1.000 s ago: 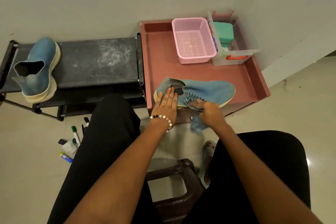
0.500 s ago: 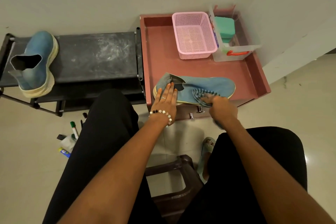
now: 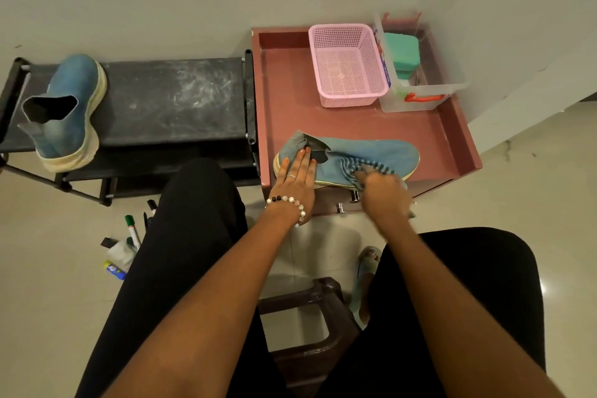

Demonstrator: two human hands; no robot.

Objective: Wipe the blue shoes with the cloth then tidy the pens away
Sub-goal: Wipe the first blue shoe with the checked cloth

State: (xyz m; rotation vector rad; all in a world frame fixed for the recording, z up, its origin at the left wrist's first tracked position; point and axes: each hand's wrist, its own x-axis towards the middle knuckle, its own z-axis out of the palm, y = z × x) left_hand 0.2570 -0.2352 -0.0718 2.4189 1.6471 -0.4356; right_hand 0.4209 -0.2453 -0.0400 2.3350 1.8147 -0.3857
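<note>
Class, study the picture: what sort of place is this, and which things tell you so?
Probably a home entryway or room corner: a black shoe rack against the wall, a tiled floor, and a pink basket on a low cabinet.

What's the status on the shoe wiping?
Left hand flat on shoe heel. Right hand grips cloth on its side. Pens on floor. Nothing blocking.

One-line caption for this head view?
Left hand steadies a blue shoe on the pink cabinet while the right hand wipes it with a cloth.

Bare forearms, black trousers [image 3: 193, 236], a beaded bracelet [image 3: 289, 202], a thin ring [image 3: 291, 176].
</note>
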